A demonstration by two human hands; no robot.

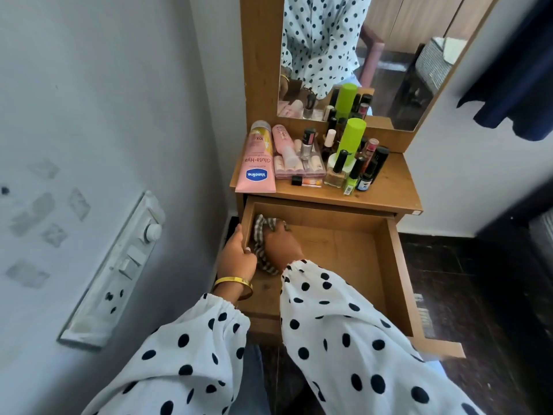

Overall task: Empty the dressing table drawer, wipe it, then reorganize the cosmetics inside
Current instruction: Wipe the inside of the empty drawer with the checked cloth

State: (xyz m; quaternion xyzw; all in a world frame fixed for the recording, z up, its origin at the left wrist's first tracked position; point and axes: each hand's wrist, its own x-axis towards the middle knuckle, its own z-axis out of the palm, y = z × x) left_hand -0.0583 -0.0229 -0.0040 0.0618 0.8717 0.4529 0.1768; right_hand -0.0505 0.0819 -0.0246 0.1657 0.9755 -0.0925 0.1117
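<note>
Wooden drawer (pixel 398 265) open w/ cloth (pixel 263 232) inside, cosmetics (pixel 314 157) on top.

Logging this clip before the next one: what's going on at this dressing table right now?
A person is wiping the pulled-out drawer. The right hand presses a striped cloth into its back left corner, while the left hand grips the drawer's left wall. No cosmetics show in the drawer; the cosmetics crowd the tabletop above, below the mirror.

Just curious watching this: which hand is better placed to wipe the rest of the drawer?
The right hand: it already presses the striped cloth inside the drawer, while the left hand grips the drawer's side wall.
</note>
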